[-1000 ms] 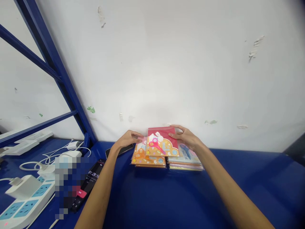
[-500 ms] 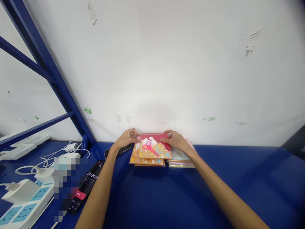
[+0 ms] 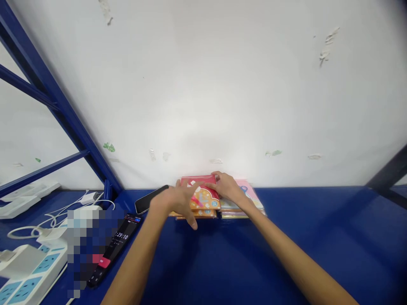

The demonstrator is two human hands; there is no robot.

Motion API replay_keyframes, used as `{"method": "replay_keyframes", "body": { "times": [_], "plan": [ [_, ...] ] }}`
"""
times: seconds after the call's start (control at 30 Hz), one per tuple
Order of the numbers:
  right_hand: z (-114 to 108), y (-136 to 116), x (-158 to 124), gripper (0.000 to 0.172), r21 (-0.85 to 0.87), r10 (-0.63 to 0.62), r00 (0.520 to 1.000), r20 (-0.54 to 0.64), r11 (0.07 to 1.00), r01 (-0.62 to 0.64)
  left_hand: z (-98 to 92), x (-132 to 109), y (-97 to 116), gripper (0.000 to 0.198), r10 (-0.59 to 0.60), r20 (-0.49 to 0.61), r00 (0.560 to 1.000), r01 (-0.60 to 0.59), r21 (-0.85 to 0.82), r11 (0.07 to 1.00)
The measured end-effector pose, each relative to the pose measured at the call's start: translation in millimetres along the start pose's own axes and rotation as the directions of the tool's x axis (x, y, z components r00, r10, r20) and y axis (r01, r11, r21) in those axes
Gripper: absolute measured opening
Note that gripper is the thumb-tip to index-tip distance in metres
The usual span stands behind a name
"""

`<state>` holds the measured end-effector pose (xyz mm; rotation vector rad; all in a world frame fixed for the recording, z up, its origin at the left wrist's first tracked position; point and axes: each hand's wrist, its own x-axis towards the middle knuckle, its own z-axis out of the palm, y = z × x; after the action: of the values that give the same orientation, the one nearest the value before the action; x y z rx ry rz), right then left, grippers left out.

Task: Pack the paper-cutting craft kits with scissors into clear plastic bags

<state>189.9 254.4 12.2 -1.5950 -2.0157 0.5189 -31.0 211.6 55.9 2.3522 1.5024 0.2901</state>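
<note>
Left hand [image 3: 174, 204], fingers spread, reaches over a red-and-orange scissors packet [image 3: 203, 199] stacked at the far edge of the blue tabletop [image 3: 222, 254] at lower centre of frame, right hand [image 3: 226, 187] resting its pressed-together fingers on the packet's right side, just beside a pastel packet pile [image 3: 243, 202].

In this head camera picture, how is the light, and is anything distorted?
Head view: the white wall is bright, with soft glare above the stacked craft packets; the blue steel upright leans strongly from wide-angle distortion; a pixelated patch hides part of the desk.
</note>
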Motion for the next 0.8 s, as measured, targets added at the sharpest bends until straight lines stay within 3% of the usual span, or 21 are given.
{"method": "replay_keyframes", "body": {
  "times": [0.03,0.13,0.23,0.43,0.6,0.7,0.8],
  "plan": [
    [1,0,0,0.047,-0.004,-0.004,1.0,-0.002,1.0,0.004,9.5,1,7,0.133,-0.054,0.092,0.994,0.047,0.075,0.996],
    [-1,-1,-2,0.053,0.004,-0.015,1.0,-0.007,1.0,0.015,25.4,4,22,0.146,-0.151,0.09,0.984,0.131,0.199,0.971],
    [-11,0,-4,0.055,0.04,-0.006,1.0,-0.012,0.999,0.007,19.6,4,27,0.134,-0.174,0.11,0.979,0.149,0.209,0.967],
    [-57,10,-7,0.024,0.076,0.044,0.999,-0.013,0.996,-0.043,3.1,-1,37,0.105,-0.167,0.149,0.975,0.129,0.233,0.964],
    [-96,16,-12,0.027,0.072,0.081,0.996,-0.035,0.994,-0.078,2.9,-1,44,0.087,-0.18,0.147,0.973,0.139,0.25,0.958],
    [-112,20,-15,0.032,0.013,0.141,0.989,-0.039,0.99,-0.14,1.5,0,44,0.092,-0.198,0.147,0.969,0.157,0.252,0.955],
    [-121,30,-18,0.039,-0.119,0.287,0.958,-0.008,0.951,-0.286,0.4,1,43,0.097,-0.21,0.159,0.965,0.164,0.26,0.952]
  ]
}}
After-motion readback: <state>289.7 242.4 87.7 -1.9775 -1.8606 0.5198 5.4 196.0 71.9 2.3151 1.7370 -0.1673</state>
